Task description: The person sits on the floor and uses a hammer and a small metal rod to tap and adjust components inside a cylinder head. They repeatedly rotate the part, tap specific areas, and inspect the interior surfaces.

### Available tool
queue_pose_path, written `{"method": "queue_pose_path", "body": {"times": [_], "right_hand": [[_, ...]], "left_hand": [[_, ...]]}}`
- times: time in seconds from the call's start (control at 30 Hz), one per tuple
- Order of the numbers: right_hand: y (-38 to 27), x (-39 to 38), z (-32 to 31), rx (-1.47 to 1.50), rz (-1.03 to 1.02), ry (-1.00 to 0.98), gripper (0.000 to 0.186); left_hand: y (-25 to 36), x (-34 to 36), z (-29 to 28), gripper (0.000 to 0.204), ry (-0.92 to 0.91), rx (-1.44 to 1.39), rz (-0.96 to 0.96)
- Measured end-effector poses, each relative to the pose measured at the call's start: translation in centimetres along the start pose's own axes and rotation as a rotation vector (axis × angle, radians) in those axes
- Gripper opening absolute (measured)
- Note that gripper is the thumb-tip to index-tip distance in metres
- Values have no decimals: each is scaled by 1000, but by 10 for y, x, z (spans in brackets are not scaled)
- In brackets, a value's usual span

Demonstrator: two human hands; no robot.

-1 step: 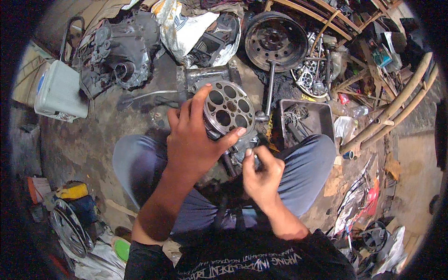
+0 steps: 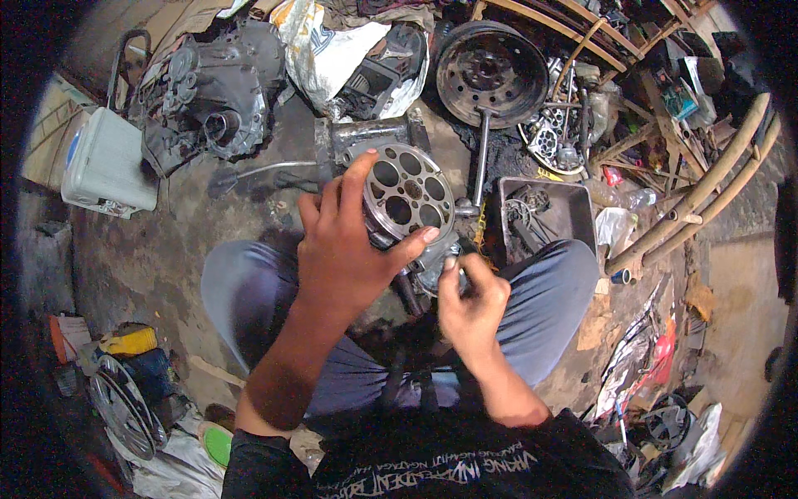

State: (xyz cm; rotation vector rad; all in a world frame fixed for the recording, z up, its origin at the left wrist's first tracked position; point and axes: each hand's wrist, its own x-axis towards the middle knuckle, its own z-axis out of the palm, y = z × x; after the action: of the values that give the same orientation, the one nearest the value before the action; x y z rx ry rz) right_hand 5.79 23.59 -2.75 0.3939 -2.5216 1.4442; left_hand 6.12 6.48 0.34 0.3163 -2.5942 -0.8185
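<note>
A round metal cylinder block (image 2: 413, 185) with several large holes in its flat face tilts up between my knees. My left hand (image 2: 339, 233) is closed around its left and near edge, index finger and thumb pressed on the rim. Below the block, a grey metal casing (image 2: 432, 268) and a dark cylindrical piece (image 2: 407, 293) show in part. Just right of that casing my right hand (image 2: 474, 303) is pinched closed, thumb against curled fingers. What the pinch holds, if anything, is too small and hidden to make out.
Beyond the block lies a metal stand (image 2: 370, 131). A hammer (image 2: 480, 166) leans against a steel wheel rim (image 2: 490, 75). Right of my knee sits a metal tray (image 2: 586, 204) with small parts. A large gearbox housing (image 2: 212, 91) and a grey container (image 2: 112, 166) stand at the left.
My right hand has shifted slightly to the right, still pinched beside the casing. My left hand and the cylinder block look unmoved.
</note>
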Motion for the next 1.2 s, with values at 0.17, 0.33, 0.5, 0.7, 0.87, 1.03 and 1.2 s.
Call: {"method": "queue_pose_path", "body": {"times": [0.17, 0.33, 0.5, 0.7, 0.87, 1.03, 1.2], "right_hand": [[-11, -9, -1, 50, -59, -41, 13], [10, 7, 5, -9, 8, 73, 12], [-1, -7, 3, 46, -105, -10, 14], [15, 9, 5, -9, 38, 67, 13], [-5, -12, 2, 72, -98, -23, 12], [16, 6, 5, 4, 40, 45, 16], [-8, -8, 0, 97, -106, -29, 15]], "left_hand": [[3, 1, 1, 99, -14, 4, -22], [2, 1, 0, 99, -25, -2, -12], [2, 1, 2, 100, -26, 10, -16], [2, 1, 0, 100, -23, 2, 3], [1, 2, 2, 100, -37, -17, -9], [1, 1, 1, 100, -12, 7, 13], [4, 2, 1, 100, -25, -1, -13]]}}
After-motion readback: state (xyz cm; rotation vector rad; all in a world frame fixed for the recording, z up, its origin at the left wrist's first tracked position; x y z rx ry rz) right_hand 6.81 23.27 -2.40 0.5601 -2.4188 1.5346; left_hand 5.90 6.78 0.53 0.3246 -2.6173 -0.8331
